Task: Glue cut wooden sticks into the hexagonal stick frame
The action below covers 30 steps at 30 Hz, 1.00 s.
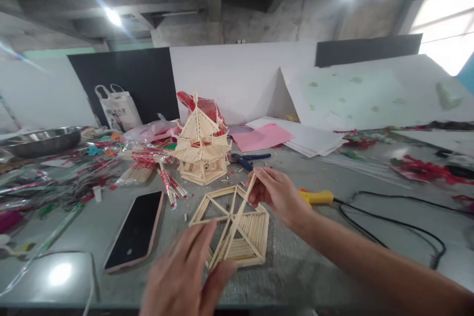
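My right hand (276, 192) pinches the upper end of a thin wooden stick (242, 207). That stick slants down over a flat polygonal frame of wooden sticks (265, 237), whose right and lower sections are filled with sticks laid side by side. The left sections show only bare spokes. At the frame's lower left is my left hand (185, 266), blurred, with thumb and fingers apart; whether it touches the stick's lower end I cannot tell. Behind the frame stands a small pavilion model of wooden sticks (202, 153) with a pointed roof.
A phone (136, 229) lies on the grey table at left. Blue-handled pliers (248, 159) are beside the pavilion. A yellow-handled tool (318, 197) trails a black cable (400, 224) at right. Bundled sticks (172, 185), a metal basin (44, 140) and pink paper (262, 137) lie around.
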Tool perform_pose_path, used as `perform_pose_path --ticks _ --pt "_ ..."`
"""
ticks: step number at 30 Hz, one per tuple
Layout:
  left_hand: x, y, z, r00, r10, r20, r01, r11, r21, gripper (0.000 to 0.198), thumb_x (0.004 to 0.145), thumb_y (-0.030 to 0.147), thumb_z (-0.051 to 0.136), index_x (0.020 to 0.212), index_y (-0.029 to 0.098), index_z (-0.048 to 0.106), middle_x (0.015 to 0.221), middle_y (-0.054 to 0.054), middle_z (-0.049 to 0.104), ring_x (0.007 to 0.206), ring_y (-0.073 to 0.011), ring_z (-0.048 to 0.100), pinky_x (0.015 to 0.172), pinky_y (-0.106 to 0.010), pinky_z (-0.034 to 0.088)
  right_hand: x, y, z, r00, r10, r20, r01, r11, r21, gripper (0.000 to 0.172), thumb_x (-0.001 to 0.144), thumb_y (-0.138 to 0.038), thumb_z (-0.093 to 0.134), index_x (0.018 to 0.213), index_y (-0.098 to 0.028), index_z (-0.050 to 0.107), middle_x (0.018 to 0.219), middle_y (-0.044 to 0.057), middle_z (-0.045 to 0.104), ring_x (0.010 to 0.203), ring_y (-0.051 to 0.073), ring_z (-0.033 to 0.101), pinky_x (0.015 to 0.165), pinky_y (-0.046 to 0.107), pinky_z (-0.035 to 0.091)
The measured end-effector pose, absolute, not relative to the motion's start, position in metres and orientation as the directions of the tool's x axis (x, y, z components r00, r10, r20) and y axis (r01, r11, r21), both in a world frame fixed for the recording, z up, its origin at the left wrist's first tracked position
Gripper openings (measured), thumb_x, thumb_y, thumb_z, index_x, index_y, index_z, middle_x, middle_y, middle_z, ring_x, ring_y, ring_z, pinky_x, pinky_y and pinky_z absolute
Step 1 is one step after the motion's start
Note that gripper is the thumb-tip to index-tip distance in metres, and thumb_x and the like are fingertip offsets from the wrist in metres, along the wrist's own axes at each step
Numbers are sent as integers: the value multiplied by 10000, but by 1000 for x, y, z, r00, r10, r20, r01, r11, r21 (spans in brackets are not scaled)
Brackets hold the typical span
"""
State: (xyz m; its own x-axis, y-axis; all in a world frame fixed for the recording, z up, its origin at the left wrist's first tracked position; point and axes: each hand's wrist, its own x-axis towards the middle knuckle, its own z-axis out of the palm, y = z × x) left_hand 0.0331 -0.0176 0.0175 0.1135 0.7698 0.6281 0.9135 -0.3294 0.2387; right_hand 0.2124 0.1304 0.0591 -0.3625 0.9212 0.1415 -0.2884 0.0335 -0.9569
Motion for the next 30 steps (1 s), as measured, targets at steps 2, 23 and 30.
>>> perform_pose_path --ticks 2,23,30 --pt "54 6 35 178 832 526 908 -345 239 309 873 336 406 1075 181 582 925 -80 673 791 -177 647 689 -252 510 214 128 59 -392 910 137 -311 9 -950 345 735 -478 594 739 -142 516 547 4 592 447 106 550 432 223 454" --pt "-22 -1 9 56 752 657 953 -236 188 192 890 335 392 935 248 558 829 34 693 707 -112 657 652 -182 491 195 229 63 -127 951 283 527 307 -793 201 740 -117 519 941 -109 530 1131 176 549 1079 282 510 899 400 398" --pt "2 23 20 63 715 697 913 -323 249 201 839 337 484 840 229 653 798 -21 649 767 -166 603 726 -286 460 237 182 78 -534 614 581 739 673 -31 211 826 -202 449 982 -142 578 1047 107 599 1000 216 522 902 347 376"
